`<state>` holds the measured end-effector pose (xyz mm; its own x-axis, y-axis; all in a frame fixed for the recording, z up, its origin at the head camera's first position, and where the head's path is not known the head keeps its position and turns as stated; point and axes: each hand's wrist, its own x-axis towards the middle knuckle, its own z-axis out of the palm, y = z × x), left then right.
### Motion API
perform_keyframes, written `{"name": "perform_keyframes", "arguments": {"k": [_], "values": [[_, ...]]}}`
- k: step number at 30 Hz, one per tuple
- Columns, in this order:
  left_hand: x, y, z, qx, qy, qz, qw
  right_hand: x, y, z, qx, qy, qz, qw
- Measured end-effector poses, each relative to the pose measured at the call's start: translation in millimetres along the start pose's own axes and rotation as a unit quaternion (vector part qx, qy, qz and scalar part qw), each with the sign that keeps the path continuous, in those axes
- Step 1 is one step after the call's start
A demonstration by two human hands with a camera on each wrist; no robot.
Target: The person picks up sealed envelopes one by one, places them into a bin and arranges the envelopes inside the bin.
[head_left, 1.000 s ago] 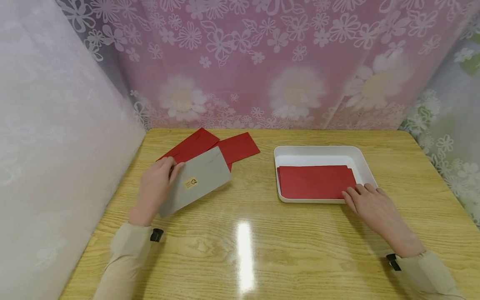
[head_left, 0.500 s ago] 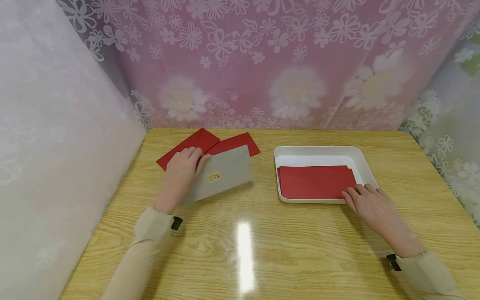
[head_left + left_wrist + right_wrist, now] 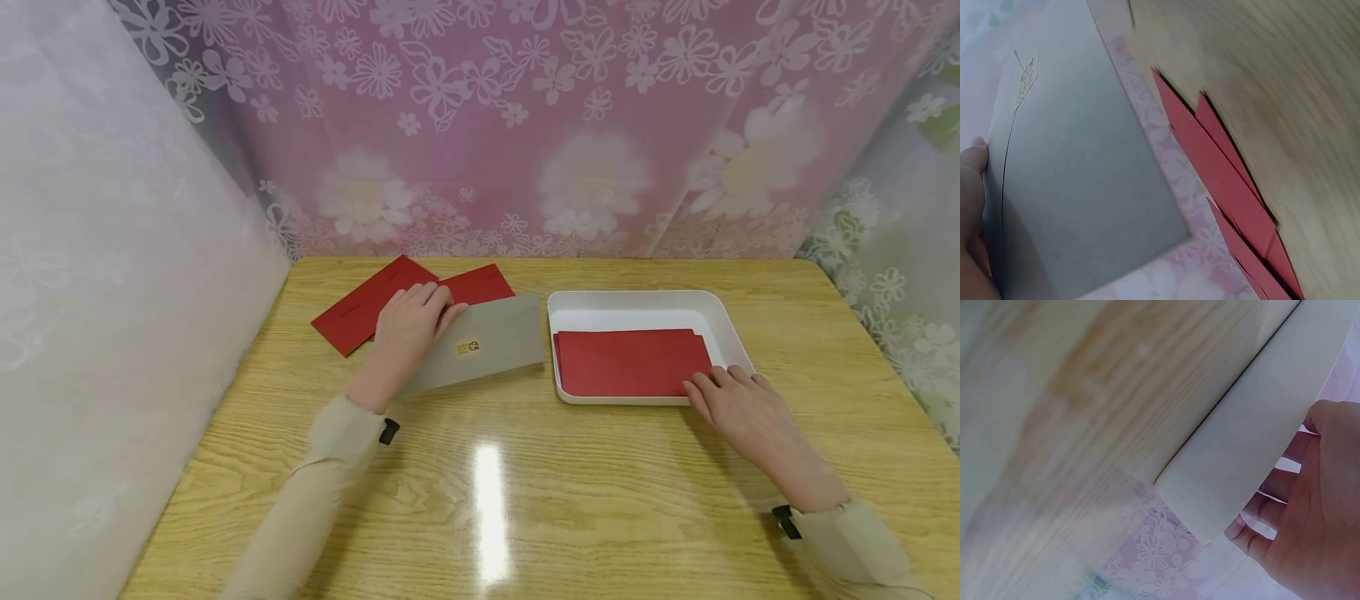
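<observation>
A grey envelope with a small gold emblem is pinched by its upper left edge in my left hand. It is tilted above the table, its right end close to the white tray. In the left wrist view, the grey envelope fills much of the left side. My right hand holds the tray at its front right corner, fingers curved over the rim. The right wrist view shows the tray wall beside those fingers. Red envelopes lie stacked flat inside the tray.
Behind my left hand, several red envelopes lie overlapping on the wooden table, partly hidden. A floral curtain hangs along the back edge, and a pale cloth bounds the left side.
My left hand has carried the grey envelope to the right, from over the red envelopes towards the tray. My right hand and the tray have stayed put.
</observation>
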<state>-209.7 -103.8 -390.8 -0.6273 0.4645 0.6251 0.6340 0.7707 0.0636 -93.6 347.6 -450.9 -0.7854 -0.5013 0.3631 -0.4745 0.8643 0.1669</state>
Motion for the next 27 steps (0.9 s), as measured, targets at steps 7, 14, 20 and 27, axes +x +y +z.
{"name": "perform_keyframes", "arguments": {"k": [7, 14, 20, 27], "values": [[21.8, 19.4, 5.6, -0.022, 0.026, 0.028, 0.9990, -0.9, 0.9, -0.9, 0.002, 0.001, 0.000, 1.0000], [49.1, 41.3, 11.0, -0.023, 0.040, 0.055, 0.9974, -0.1, 1.0, 0.0, 0.002, 0.011, 0.006, 0.9999], [72.8, 58.8, 17.3, -0.034, 0.043, 0.071, 0.9960, -0.1, 1.8, -0.3, 0.000, -0.002, 0.009, 1.0000], [95.3, 79.4, 32.4, -0.029, 0.035, 0.087, 0.9952, -0.4, 2.1, 0.0, -0.001, -0.008, 0.008, 0.9999]]}}
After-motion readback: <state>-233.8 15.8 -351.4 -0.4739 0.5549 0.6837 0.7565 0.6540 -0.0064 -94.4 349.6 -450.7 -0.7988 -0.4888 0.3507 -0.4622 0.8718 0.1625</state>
